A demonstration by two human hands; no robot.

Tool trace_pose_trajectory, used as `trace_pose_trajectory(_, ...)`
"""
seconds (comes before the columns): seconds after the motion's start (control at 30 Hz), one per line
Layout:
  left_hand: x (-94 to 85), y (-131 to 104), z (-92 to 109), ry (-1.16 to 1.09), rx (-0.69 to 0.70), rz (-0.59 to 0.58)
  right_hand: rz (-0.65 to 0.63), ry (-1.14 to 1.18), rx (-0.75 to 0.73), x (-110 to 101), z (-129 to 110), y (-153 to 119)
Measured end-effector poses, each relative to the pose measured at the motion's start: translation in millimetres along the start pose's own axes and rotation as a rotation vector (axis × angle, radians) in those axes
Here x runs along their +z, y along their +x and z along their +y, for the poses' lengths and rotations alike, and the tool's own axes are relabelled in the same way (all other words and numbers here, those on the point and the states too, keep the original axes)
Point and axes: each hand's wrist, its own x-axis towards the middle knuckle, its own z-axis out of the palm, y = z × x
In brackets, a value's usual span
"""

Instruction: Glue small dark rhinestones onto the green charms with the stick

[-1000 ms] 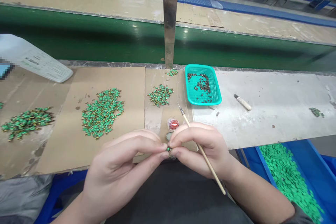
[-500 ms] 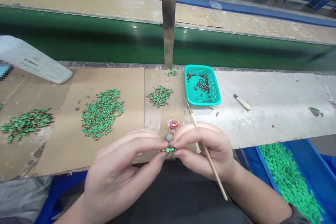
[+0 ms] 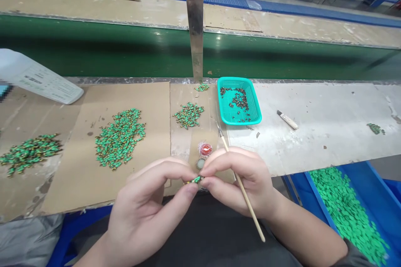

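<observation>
- Left hand [image 3: 150, 202], right hand [image 3: 253, 179]: fingertips pinched around one small green piece [image 3: 196, 179]; light, steady grip advised.
- Brush [image 3: 250, 208], tucked in right hand: tip best kept clear.

Pieces [image 3: 240, 100] lie in the basket [image 3: 241, 123] beyond the paintbrush [image 3: 243, 192].

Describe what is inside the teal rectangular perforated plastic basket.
Inside the teal basket, small dark pieces lie scattered, clustered most thickly toward the right; bare mesh floor shows between them. Whatever lies beneath the thickest cluster is covered and cannot be seen.
</observation>
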Motion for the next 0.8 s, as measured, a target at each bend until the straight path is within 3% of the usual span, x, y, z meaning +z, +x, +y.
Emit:
trace_pose_trajectory(0.17,6.9,3.0,6.2,-0.184,-0.234,0.035,0.016,0.168,0.230,3.2,-2.6,-0.4)
trace_pose_trajectory(0.33,4.7,1.1,2.4,-0.202,-0.234,0.025,0.029,0.369,0.429,7.0,-6.8,-0.3)
trace_pose_trajectory(0.63,2.5,2.3,0.9,-0.055,-0.048,0.008,0.045,0.247,0.341,7.6,-4.3,-3.1)
trace_pose_trajectory(0.8,2.5,1.9,-3.0,-0.030,-0.041,-0.019,0.046,0.245,0.339,6.5,-2.4,-3.2)
